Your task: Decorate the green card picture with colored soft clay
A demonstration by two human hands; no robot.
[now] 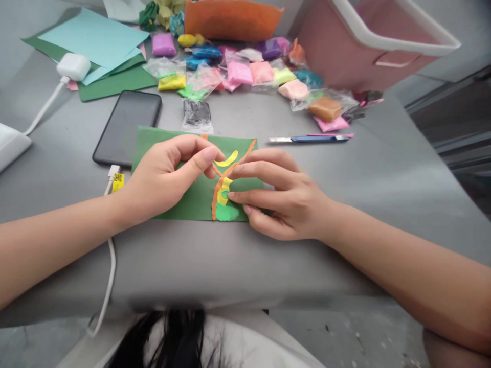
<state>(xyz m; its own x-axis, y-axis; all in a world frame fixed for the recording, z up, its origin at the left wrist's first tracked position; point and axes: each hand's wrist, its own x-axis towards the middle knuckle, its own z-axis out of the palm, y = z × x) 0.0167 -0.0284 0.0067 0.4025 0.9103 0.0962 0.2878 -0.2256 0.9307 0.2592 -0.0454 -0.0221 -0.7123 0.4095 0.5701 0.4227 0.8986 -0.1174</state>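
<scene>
- On the worktop (184, 266), head view: one green card (192, 202) is laid flat, apparently so both hands can reach it.
- Left hand (164, 176): grip drawn thumb-to-index over the card; whether anything is pinched cannot be told.
- Right hand (286, 197): fingers spread over card's right half, presumably so it's steadied.
- Counted: two yellow clay pieces (231, 159) on card, one phone (128, 125), one cutter (314, 139).

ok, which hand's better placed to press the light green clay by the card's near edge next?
Right hand, likely: its fingers are beside that clay; the left hand sits farther up, near the curved yellow strip.
</scene>
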